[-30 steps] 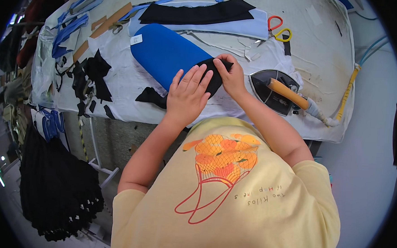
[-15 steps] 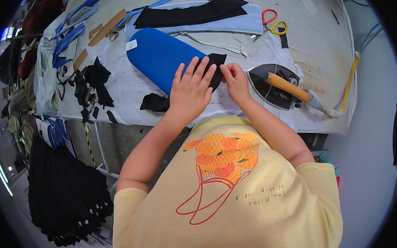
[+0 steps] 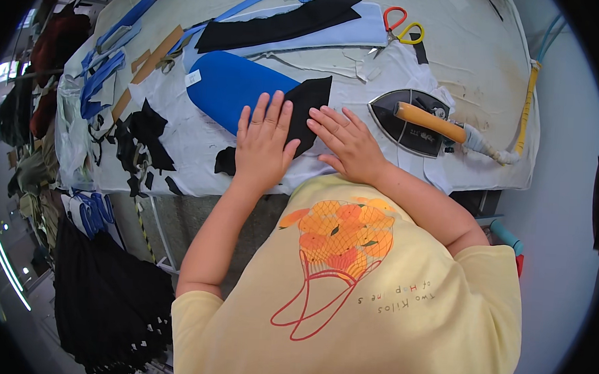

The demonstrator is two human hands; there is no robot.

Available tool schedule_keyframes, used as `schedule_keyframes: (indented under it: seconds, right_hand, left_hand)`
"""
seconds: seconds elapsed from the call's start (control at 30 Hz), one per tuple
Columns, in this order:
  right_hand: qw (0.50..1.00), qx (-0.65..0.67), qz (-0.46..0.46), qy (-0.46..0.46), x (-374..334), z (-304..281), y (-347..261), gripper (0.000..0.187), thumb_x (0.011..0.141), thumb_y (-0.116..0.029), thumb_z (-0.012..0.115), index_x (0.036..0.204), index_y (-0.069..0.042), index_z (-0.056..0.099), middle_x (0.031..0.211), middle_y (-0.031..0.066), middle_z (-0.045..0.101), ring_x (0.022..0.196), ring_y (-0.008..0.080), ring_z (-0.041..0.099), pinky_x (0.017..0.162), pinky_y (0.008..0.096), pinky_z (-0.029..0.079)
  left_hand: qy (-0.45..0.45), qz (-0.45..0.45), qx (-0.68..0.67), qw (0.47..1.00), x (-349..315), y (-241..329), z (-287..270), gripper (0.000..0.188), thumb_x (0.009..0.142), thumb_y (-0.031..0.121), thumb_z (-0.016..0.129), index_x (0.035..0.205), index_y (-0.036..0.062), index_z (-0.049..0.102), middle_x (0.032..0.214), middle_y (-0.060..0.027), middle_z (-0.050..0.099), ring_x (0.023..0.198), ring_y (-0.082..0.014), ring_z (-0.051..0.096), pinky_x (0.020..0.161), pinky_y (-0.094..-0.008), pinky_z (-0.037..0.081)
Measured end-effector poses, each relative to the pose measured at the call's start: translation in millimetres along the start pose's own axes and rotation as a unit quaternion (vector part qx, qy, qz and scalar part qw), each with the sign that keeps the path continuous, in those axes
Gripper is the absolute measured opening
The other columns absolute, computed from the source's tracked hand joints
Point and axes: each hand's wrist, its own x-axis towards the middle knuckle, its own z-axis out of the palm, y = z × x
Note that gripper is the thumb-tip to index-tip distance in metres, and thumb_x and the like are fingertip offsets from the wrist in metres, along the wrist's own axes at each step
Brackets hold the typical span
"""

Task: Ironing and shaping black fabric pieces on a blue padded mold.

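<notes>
My left hand and right hand lie flat, black cloth between; from there, blue pad ten o'clock, iron three, scissors one. My left hand hides some cloth.

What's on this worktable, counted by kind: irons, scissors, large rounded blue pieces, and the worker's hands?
Iron: 1
Pair of scissors: 1
Large rounded blue piece: 1
Hands: 2, left hand and right hand
Total: 5

The rounded panel is bright blue. The cloth piece is plain black. The scissors' handles are red and yellow. The T-shirt is pale yellow with orange fruit.
</notes>
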Motion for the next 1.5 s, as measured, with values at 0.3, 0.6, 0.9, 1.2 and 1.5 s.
schedule_keyframes:
  seconds: [0.3,0.6,0.9,1.2,1.5]
  right_hand:
    - [0.997,-0.063,0.037,0.014,5,-8,4,0.062,0.088,-0.033,0.066,0.145,-0.019,0.046,0.155,0.0021,0.039,0.145,0.0221,0.033,0.118,0.0484,0.022]
    - [0.972,-0.106,0.169,0.121,0,-52,41,0.048,0.086,-0.031,0.070,0.128,-0.011,0.057,0.136,0.0114,0.052,0.129,0.0286,0.048,0.104,0.0460,0.037]
    - [0.925,-0.109,0.329,-0.155,-59,-112,93,0.032,0.076,-0.027,0.080,0.095,-0.008,0.061,0.091,0.0121,0.067,0.091,0.0354,0.064,0.074,0.0465,0.051]
    - [0.975,-0.065,0.191,-0.093,-11,-155,-3,0.042,0.074,-0.008,0.076,0.111,-0.012,0.058,0.115,0.0103,0.059,0.094,0.0371,0.064,0.076,0.0452,0.053]
    - [0.960,-0.105,0.144,-0.216,69,-114,-51,0.025,0.083,-0.007,0.065,0.105,-0.010,0.053,0.105,0.0170,0.059,0.084,0.0393,0.066,0.072,0.0485,0.053]
  left_hand:
    - [0.044,0.150,-0.068,0.985,-3,-14,-1,0.042,0.082,0.009,0.061,0.124,0.0058,0.063,0.137,-0.0063,0.058,0.129,-0.0248,0.052,0.099,-0.0408,0.047]
    - [0.028,0.176,-0.040,0.983,24,-9,-20,0.020,0.079,0.011,0.065,0.098,0.0064,0.065,0.132,-0.0052,0.060,0.118,-0.0229,0.056,0.094,-0.0387,0.047]
    - [-0.066,0.135,-0.156,0.976,37,-18,-29,0.017,0.081,0.003,0.066,0.097,0.0086,0.062,0.132,-0.0022,0.062,0.116,-0.0251,0.057,0.096,-0.0395,0.045]
    - [-0.056,0.006,-0.298,0.953,41,-29,-21,0.052,0.085,-0.006,0.058,0.134,0.0097,0.053,0.130,-0.0090,0.061,0.115,-0.0276,0.059,0.103,-0.0395,0.041]
    - [0.138,-0.049,-0.348,0.926,14,-41,-26,0.047,0.089,-0.005,0.054,0.134,0.0075,0.054,0.127,-0.0107,0.062,0.114,-0.0250,0.061,0.101,-0.0355,0.046]
